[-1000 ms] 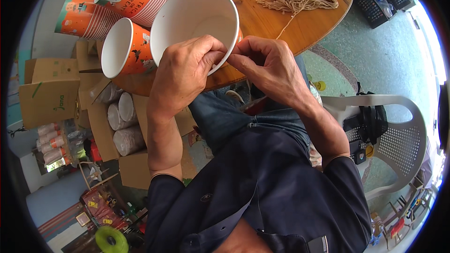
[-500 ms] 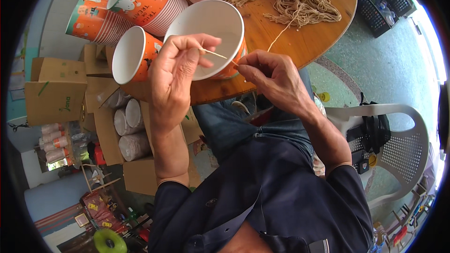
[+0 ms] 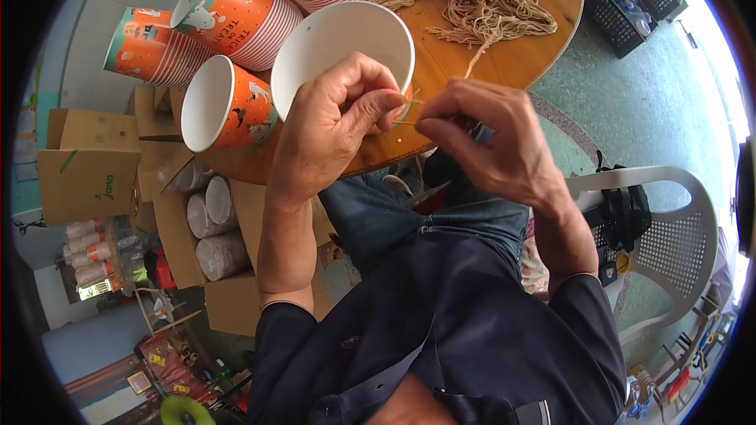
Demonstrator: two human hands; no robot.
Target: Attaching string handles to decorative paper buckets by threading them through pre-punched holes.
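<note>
Close together above the table's near edge, my two hands work on a thin tan string (image 3: pixel 411 101). My left hand (image 3: pixel 340 114) pinches it between thumb and forefinger, in front of a large white-lined paper bucket (image 3: pixel 327 43). My right hand (image 3: pixel 492 138) also pinches string, with its fingers curled over; a short stretch spans the gap between the hands. From behind the right hand a strand runs up to a tangled heap of tan string (image 3: pixel 492 0). A smaller orange paper bucket (image 3: pixel 248 110) lies tilted left of the large one, its white mouth facing left.
Stacks of orange paper buckets (image 3: pixel 236 20) lie at the far left of the wooden table (image 3: pixel 449 55). Cardboard boxes (image 3: pixel 87 161), one holding wrapped rolls or stacks, stand at the left. A grey plastic chair (image 3: pixel 673 228) is at my right; black crates (image 3: pixel 630 4) sit beyond the table.
My left hand has moved right and down and its fingers have closed in. My right hand has shifted right and slightly down, and the strand to the heap looks shorter.
</note>
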